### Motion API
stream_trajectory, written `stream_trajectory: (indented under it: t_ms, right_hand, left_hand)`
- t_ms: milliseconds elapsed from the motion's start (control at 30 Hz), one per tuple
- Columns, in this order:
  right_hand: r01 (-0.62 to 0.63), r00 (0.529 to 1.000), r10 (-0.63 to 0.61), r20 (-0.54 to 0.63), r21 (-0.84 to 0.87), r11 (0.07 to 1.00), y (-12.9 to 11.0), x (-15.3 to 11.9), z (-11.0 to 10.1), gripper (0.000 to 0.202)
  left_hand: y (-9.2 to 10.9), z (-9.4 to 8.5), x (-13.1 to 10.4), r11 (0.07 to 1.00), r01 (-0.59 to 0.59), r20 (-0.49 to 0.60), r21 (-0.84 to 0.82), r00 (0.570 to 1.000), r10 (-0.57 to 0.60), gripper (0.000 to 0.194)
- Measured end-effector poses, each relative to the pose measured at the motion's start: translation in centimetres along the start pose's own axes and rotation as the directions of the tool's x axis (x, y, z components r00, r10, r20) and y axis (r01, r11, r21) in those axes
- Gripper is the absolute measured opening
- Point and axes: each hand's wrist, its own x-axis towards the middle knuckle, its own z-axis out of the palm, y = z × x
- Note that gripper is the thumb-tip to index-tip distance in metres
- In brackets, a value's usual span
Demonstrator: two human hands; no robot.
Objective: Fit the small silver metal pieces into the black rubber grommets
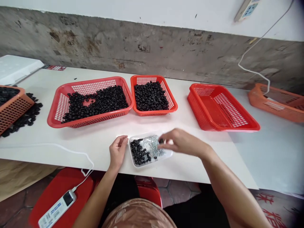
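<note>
Seemingly handling pieces singly, the right hand [178, 142] pinches a black piece [161, 141] over the clear plastic tub [168, 155], calling for steady fingers; the left hand [118, 152] curls at its rim, grip unclear.

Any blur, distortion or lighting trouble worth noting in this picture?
Head view: the right hand looks motion-blurred, the black piece at its fingers indistinct; the left hand is crisper. Head view: wide-angle stretch shows in the outer orange baskets. Head view: bright, fairly even light, soft shadows on the white table; the right-hand corners darken.
</note>
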Motion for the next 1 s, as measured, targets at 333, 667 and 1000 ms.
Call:
stream_trajectory:
  t_ms: [333,667,1000]
  right_hand:
    - [-0.139,0.479,0.216,-0.851,0.17,0.976,1.1,2.8,1.8,0.028]
    - [-0.353,0.22,0.687,-0.692,0.6,0.718,4.2,-7.5,11.8,0.04]
    - [-0.372,0.21,0.769,-0.604,0.678,0.634,6.3,-8.2,14.0,0.045]
  left_hand:
    - [0.8,0.0,-0.4,0.996,-0.045,0.042,0.078,0.998,0.042,0.029]
    - [0.7,0.4,-0.5,0.979,-0.117,0.072,0.169,0.992,0.107,0.038]
    - [0.5,0.5,-0.5,0.907,-0.322,0.104,0.27,0.947,0.305,0.038]
